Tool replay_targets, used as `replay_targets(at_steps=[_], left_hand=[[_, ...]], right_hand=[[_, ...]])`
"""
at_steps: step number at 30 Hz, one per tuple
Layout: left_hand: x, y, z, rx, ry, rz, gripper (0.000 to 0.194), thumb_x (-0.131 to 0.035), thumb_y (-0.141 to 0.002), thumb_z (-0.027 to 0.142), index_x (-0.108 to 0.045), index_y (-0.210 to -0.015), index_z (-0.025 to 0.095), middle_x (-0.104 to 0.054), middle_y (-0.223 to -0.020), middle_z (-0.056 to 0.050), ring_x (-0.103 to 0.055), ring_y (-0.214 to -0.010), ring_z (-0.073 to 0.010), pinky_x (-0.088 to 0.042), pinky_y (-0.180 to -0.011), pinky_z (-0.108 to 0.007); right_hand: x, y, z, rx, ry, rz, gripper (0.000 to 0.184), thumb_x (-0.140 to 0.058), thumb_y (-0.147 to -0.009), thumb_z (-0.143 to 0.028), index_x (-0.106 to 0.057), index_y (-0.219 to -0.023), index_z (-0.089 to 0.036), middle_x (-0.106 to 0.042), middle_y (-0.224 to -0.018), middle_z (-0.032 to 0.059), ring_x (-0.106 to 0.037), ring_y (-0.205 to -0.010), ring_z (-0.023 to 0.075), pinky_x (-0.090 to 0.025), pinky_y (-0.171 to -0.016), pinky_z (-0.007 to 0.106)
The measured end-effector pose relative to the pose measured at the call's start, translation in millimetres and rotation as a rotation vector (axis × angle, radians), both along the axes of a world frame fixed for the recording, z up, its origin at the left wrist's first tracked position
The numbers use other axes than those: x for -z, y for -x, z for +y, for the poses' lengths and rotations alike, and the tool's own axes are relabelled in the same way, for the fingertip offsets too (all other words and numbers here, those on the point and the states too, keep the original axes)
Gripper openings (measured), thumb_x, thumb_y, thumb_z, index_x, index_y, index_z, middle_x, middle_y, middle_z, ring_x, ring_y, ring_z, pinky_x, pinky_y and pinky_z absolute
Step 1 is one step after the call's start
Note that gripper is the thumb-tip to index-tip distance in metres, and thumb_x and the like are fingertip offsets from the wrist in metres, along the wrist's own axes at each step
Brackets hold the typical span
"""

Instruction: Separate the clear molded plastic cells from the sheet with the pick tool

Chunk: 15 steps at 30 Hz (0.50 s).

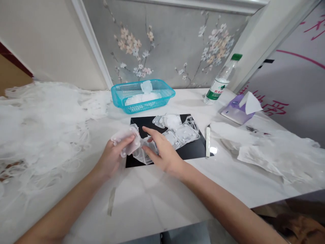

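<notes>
My left hand (114,156) grips a translucent white plastic piece (130,144), squarish with rounded corners and small round studs, thumb lying across its face. It is held over the left part of a black mat (193,154). Just right of it is my right hand (162,150), thumb and forefinger apart, tips close to the held piece's edge; whether they touch it I cannot tell. Beneath and beyond the right hand, more clear plastic pieces in thin frames (188,133) lie across the mat, partly hidden. Several loose white pieces (172,121) rest at the mat's back edge.
A blue basket (118,96) with white pieces stands behind the mat. Tangled white plastic frames (43,125) cover the left side. To the right are a white stick (208,142), a water bottle (218,86), a purple tissue pack (235,110) and crumpled white plastic bags (276,156).
</notes>
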<state>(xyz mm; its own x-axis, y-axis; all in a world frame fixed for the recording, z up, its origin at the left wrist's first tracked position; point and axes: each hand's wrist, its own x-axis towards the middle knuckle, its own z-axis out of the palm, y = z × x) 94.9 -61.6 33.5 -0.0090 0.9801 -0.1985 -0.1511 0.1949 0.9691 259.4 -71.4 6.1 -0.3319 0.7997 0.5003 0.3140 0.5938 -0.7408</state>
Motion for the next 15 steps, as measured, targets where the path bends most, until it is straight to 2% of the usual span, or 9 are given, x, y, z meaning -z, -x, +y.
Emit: replay_targets(at_steps=[2, 4, 7, 10, 13, 15], left_hand=[[-2.2, -1.4, -1.9, 0.045, -0.004, 0.025, 0.024, -0.075, -0.063, 0.031, -0.069, -0.083, 0.018, -0.067, -0.078, -0.002, -0.059, -0.073, -0.0151, -0.047, -0.058, -0.021], [-2.9, -2.4, -3.8, 0.078, -0.027, 0.064, 0.024, -0.074, -0.065, 0.033, -0.069, -0.083, 0.018, -0.065, -0.073, -0.001, -0.057, -0.066, -0.0134, -0.045, -0.054, -0.02], [-1.4, -2.2, -5.2, 0.087, -0.056, 0.105, 0.022, -0.073, -0.067, 0.035, -0.068, -0.08, 0.018, -0.063, -0.07, 0.0, -0.055, -0.063, -0.0116, -0.043, -0.052, -0.019], [0.6, -0.9, -5.4, 0.118, -0.068, 0.132, 0.021, -0.074, -0.066, 0.034, -0.067, -0.08, 0.019, -0.064, -0.075, 0.0, -0.057, -0.068, -0.0126, -0.046, -0.058, -0.02], [1.1, -0.5, -6.4, 0.167, -0.084, 0.117, 0.022, -0.076, -0.064, 0.031, -0.066, -0.079, 0.019, -0.064, -0.076, 0.0, -0.058, -0.07, -0.0133, -0.047, -0.062, -0.022], [0.2, -0.4, -7.3, 0.172, -0.083, 0.106, 0.019, -0.076, -0.065, 0.031, -0.066, -0.077, 0.019, -0.063, -0.074, 0.001, -0.057, -0.07, -0.0122, -0.047, -0.063, -0.021]], right_hand=[[1.6, 2.0, -0.5, -0.077, 0.175, 0.127, 0.044, -0.048, -0.087, -0.025, -0.038, -0.13, -0.02, -0.052, -0.125, 0.0097, -0.056, -0.086, 0.0148, -0.048, -0.079, 0.032], [0.5, 4.6, -1.9, -0.142, 0.303, 0.224, 0.039, -0.049, -0.086, -0.029, -0.044, -0.124, -0.02, -0.06, -0.108, 0.0067, -0.056, -0.077, 0.0124, -0.047, -0.07, 0.027], [-3.3, 7.1, -3.8, -0.057, 0.388, 0.26, 0.028, -0.054, -0.083, -0.035, -0.055, -0.105, -0.018, -0.06, -0.083, 0.0013, -0.05, -0.061, 0.0096, -0.041, -0.056, 0.022], [-4.6, 6.4, -4.0, 0.059, 0.28, 0.186, 0.02, -0.054, -0.084, -0.037, -0.059, -0.084, -0.018, -0.055, -0.071, -0.0004, -0.044, -0.055, 0.009, -0.037, -0.052, 0.022], [-3.3, 4.0, -3.8, 0.06, 0.026, -0.006, 0.022, -0.042, -0.091, -0.031, -0.06, -0.089, -0.018, -0.055, -0.074, 0.0031, -0.049, -0.065, 0.0127, -0.04, -0.06, 0.024], [-3.0, 2.4, -4.2, 0.077, -0.091, -0.163, 0.028, -0.033, -0.094, -0.027, -0.059, -0.095, -0.017, -0.055, -0.076, 0.0057, -0.05, -0.069, 0.0147, -0.041, -0.063, 0.026]])
